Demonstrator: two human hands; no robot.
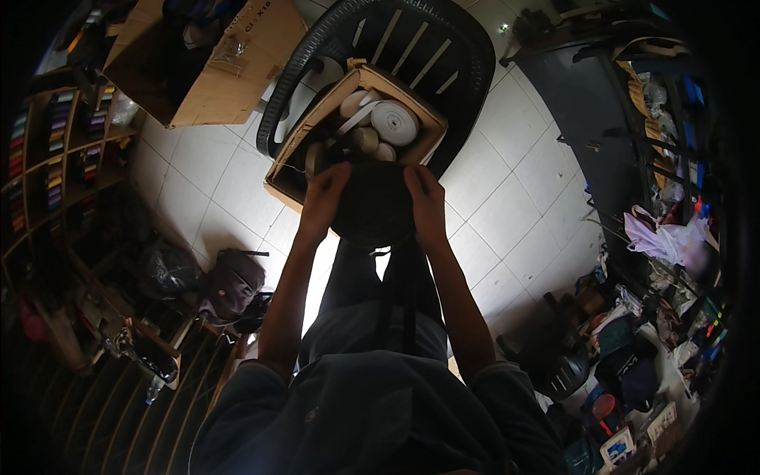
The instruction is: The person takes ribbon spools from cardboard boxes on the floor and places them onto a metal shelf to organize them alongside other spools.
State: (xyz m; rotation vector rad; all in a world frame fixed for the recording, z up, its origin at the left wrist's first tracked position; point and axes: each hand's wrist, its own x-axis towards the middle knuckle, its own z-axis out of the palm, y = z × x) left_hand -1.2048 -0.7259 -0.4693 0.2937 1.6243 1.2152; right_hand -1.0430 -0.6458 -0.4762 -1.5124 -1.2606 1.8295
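Observation:
Between my two hands is a large, round, black roll (pixel 375 204), apparently wound strap; dim light hides its detail. My left hand (pixel 323 198) closes on its left edge, and my right hand (pixel 427 203) grips the opposite edge. A dark strip seems to hang below it over my legs. Just beyond the roll, a cardboard box (pixel 431 127) rests on a black plastic chair (pixel 467 71). Inside the box lie a wide white roll of tape (pixel 394 122) and several beige and white rolls. The near part of the box is hidden behind the roll.
A tall open carton (pixel 253 59) stands at the far left. Shelves of coloured spools (pixel 59 134) line the left, with a dark backpack (pixel 233 285) on the tiled floor (pixel 514 174) nearby. Along the right are a dark cabinet (pixel 590 119), a lilac plastic bag (pixel 665 237) and piled clutter.

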